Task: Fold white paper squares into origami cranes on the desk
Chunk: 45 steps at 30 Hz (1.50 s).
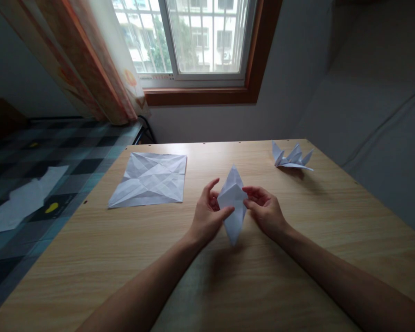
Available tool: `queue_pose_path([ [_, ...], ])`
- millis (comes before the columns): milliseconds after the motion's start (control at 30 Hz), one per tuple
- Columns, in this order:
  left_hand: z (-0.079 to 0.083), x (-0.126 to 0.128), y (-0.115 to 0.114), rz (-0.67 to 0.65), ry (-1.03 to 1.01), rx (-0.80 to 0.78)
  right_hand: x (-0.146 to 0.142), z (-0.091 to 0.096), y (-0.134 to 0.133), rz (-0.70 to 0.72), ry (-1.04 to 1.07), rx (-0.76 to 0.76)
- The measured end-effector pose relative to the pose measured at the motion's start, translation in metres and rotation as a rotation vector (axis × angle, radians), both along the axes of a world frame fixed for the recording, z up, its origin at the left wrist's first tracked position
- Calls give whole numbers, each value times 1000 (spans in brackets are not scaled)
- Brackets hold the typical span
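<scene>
Now, left hand [207, 212]: pinching the diamond, thumb flat over its front, fingers partly hidden behind.
Right hand [265, 207]: thumb and forefinger at the diamond's right corner, closed on its edge; other fingers curled in.
Diamond [233, 196]: white folded paper, between the hands, near mid-table, points up and down; looks lifted, lower tip blurred, can't tell if it touches.
Diamond weight: very light, I'd say; fingertips enough.
Diamond stiffness: probably firm through the layered middle, soft and bendy at the thin points.
Diamond surface: dry paper, likely little slip; flaps could slide over each other if pinched loosely.
Diamond fragility: should crease or tear easily, tips worst.
Best hold: thumb across the broad middle, forefinger behind; second pinch at a side corner; keep off the points.
Table [152, 258]: pale wood grain, under everything above.
Sheet [154, 177]: creased, opened flat, left of the hands.
Figure [292, 159]: folded paper, pointed parts up, far right.
Bed [7, 258]: left of table, checked cover.
Scraps [27, 198]: white paper on bed.
</scene>
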<state>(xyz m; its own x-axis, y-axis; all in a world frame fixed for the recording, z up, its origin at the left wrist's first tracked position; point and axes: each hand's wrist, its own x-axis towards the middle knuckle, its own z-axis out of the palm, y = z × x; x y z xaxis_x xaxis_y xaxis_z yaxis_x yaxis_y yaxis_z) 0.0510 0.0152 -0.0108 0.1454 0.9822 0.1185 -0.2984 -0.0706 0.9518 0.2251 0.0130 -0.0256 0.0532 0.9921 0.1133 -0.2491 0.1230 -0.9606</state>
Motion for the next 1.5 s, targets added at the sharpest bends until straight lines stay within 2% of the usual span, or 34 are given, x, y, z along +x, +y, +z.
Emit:
queue_pose_path([
  [167, -1, 1, 0, -79, 57, 3, 2, -2, 0, 11, 53, -5],
  [367, 2, 2, -1, -60, 135, -21, 0, 10, -5, 13, 121, -60],
  [467, -1, 0, -1, -24, 241, 52, 0, 12, -6, 41, 154, -62],
  [567, -2, -3, 0, 112, 315, 176, 1, 11, -6, 47, 36, 17],
  [733, 5, -5, -2, 298, 351, 297, 3, 11, -8, 58, -328, 228],
  [900, 10, -1, -5, 265, 154, 124, -3, 17, -15, 72, -521, 299],
  [1000, 15, 1, -5, 301, 109, 73, -8, 15, -20, 150, -465, 234],
  [1133, 20, 2, -4, 346, 72, 83, -14, 11, -23, 273, -237, 69],
  [1233, 18, 2, -3, 321, 49, 43, -16, 11, -22, 288, -118, -1],
  [1400, 13, -1, -2, 271, 60, 0, -15, 15, -21, 294, -73, -43],
  [1500, 11, -2, -1, 284, 103, 9, -12, 18, -21, 350, -106, -59],
])
